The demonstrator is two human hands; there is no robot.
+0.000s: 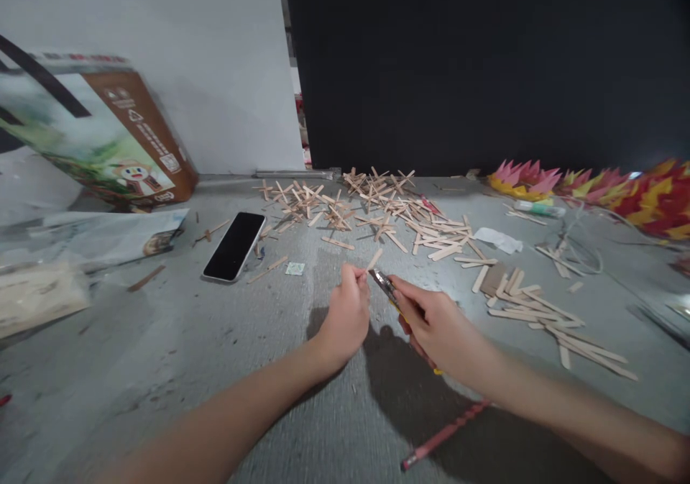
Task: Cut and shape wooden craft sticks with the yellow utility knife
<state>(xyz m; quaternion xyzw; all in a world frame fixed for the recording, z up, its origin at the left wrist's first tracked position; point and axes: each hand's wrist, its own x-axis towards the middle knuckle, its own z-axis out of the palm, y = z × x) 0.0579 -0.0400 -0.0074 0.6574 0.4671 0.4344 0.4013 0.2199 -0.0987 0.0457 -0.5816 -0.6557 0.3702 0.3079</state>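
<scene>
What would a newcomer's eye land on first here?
Probably the right hand working a utility knife against a small wooden stick in the left hand, at centre. Then the heap of crossed sticks beyond, and bright paper petals at far right.

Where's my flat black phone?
The flat black phone lies left of centre in the head view, left of the small pale-green square.

Grey surface [280, 340]: wooden sticks [442, 236] upper centre and right, phone [235, 247] left of centre, pencil [445, 435] bottom centre-right.
</scene>
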